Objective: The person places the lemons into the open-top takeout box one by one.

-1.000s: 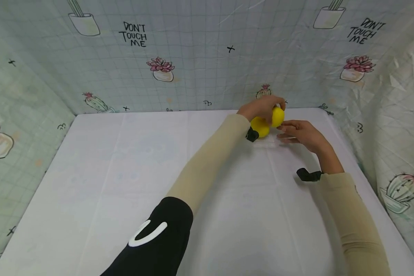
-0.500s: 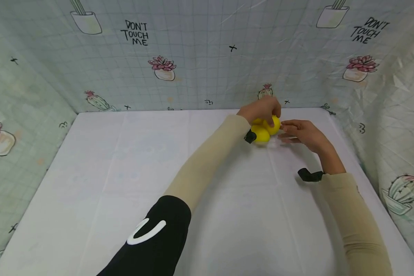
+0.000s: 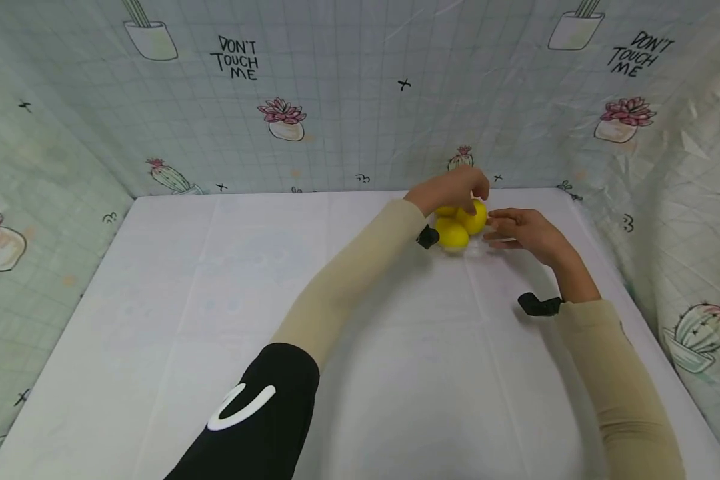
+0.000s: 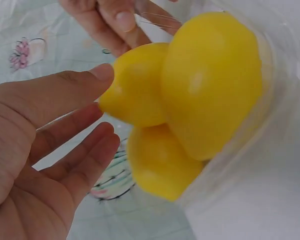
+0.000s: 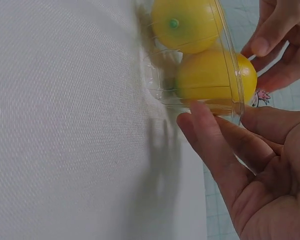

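Note:
Three yellow lemons sit in a clear plastic container [image 5: 159, 94] at the back right of the table: a large near lemon [image 4: 212, 85], a lemon [image 4: 137, 85] by the left thumb, and a lower lemon [image 4: 160, 165]. My left hand [image 3: 456, 187] is over them, its thumb tip at the edge of one lemon and its other fingers loosely extended, apart from the fruit. On the right side, my right hand [image 3: 528, 235] holds the container's rim, thumb at the edge and fingers against the outer wall. The transparent container is hardly visible in the head view.
A white cloth-covered table [image 3: 246, 287] spreads left and forward of the container. Close behind rises a printed curtain [image 3: 342, 100], with another curtain [image 3: 696, 220] along the right side. Black straps with mounts [image 3: 540, 305] are on the wrists.
A lemon held raised in my left hand has come down among the others in the container. The left fingers have loosened and that forearm has shifted slightly left. The right hand stays in place.

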A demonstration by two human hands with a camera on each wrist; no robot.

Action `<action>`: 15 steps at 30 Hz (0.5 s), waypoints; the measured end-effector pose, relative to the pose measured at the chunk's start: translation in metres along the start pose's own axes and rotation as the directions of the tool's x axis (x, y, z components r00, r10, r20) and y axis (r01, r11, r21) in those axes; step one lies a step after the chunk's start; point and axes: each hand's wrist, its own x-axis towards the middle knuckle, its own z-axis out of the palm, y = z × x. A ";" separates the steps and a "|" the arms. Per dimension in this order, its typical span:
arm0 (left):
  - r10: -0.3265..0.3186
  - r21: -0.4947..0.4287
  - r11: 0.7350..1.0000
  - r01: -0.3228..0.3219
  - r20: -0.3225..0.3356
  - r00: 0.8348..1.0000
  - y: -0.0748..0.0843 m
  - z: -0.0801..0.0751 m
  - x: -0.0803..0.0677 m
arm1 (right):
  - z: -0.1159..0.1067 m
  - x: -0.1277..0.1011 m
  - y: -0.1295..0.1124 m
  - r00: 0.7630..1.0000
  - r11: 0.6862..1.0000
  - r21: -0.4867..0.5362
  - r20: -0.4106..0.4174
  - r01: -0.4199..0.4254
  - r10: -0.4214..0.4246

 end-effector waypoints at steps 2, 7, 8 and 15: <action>0.033 0.033 0.999 -0.032 -0.021 0.999 -0.004 -0.003 -0.007 | 0.001 0.002 0.000 1.000 1.000 0.002 -0.002 -0.003 0.003; 0.122 0.142 0.984 -0.107 -0.105 0.987 -0.019 -0.004 -0.042 | 0.007 0.003 0.001 0.998 1.000 -0.003 -0.063 0.003 -0.003; 0.126 0.153 0.982 -0.107 -0.124 0.984 -0.022 -0.002 -0.052 | 0.008 0.002 0.001 0.996 1.000 -0.014 -0.087 0.008 -0.009; 0.123 0.201 0.977 -0.072 -0.253 0.960 -0.052 0.016 -0.135 | 0.016 -0.015 0.003 0.949 0.954 -0.295 -0.285 0.047 -0.135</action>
